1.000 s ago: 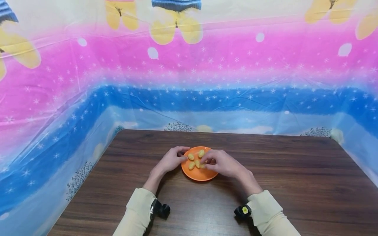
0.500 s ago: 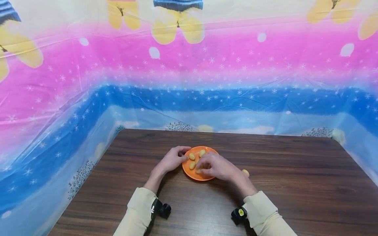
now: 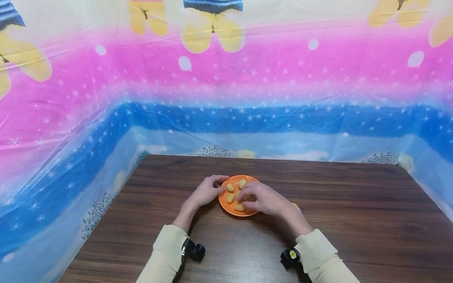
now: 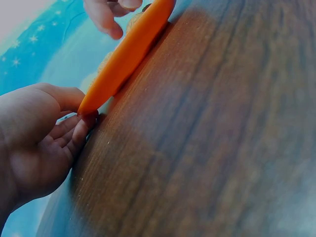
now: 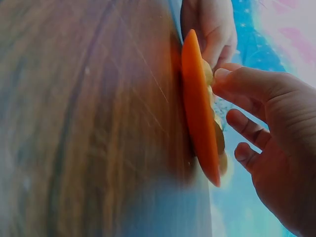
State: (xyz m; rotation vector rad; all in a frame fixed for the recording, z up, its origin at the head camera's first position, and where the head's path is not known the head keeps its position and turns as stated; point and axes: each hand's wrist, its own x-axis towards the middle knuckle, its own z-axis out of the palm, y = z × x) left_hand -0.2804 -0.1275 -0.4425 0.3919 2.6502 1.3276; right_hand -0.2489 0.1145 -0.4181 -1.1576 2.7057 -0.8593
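Note:
An orange plate (image 3: 230, 210) lies on the table with several small yellow oval pieces on it, including one piece (image 3: 239, 206) near its front rim. My left hand (image 3: 206, 191) pinches the plate's left edge; in the left wrist view the thumb is above the rim and fingers lie below it. Over the plate's right side hovers my right hand (image 3: 265, 197), fingers loosely bent and apart, seeming to hold nothing. The right wrist view shows its thumb and index finger close to the pieces, other fingers (image 5: 247, 129) spread. The right hand partly hides the pieces beneath it.
Another yellow piece (image 3: 295, 205) lies on the dark wooden table (image 3: 226, 251), mostly hidden behind the right wrist. A printed pink and blue cloth (image 3: 226, 94) hangs around the table's back and sides. Black wrist cameras sit at both cuffs.
My right hand moved left and toward me over the plate, then drew slightly back with its fingers loosening. A yellow piece now shows near the front rim. The left hand stayed at the edge.

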